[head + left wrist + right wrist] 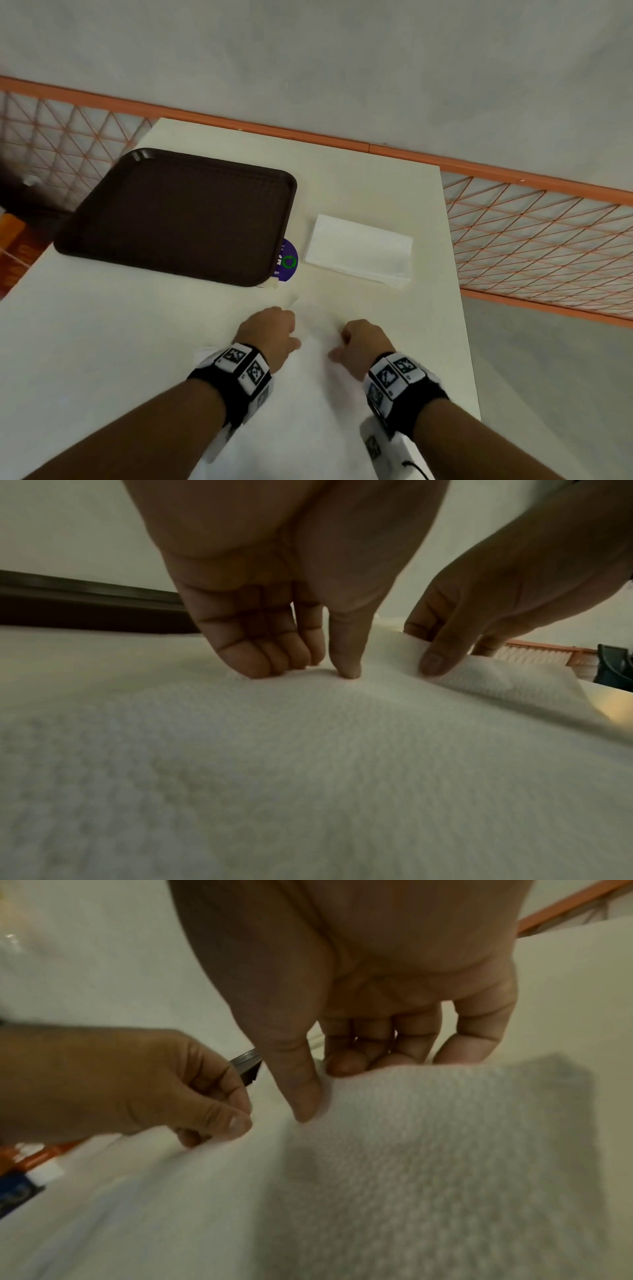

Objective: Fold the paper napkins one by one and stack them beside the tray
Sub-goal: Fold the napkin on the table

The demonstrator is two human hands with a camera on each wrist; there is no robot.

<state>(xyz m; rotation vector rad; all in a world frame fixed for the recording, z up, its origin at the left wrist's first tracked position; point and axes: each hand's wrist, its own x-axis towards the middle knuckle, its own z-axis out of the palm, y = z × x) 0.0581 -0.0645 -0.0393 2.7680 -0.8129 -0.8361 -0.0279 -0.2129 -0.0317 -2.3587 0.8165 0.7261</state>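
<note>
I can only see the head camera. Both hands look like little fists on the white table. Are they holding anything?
Observer: Yes. The left wrist view shows the left hand pinching a white napkin between the thumb and curled fingers.
Operator: And the other one?
Observer: The right wrist view shows the right hand pinching the napkin's edge, thumb in front, fingers behind.
Operator: Is the napkin smooth?
Observer: No. Up close it has a bumpy, dotted texture.
</note>
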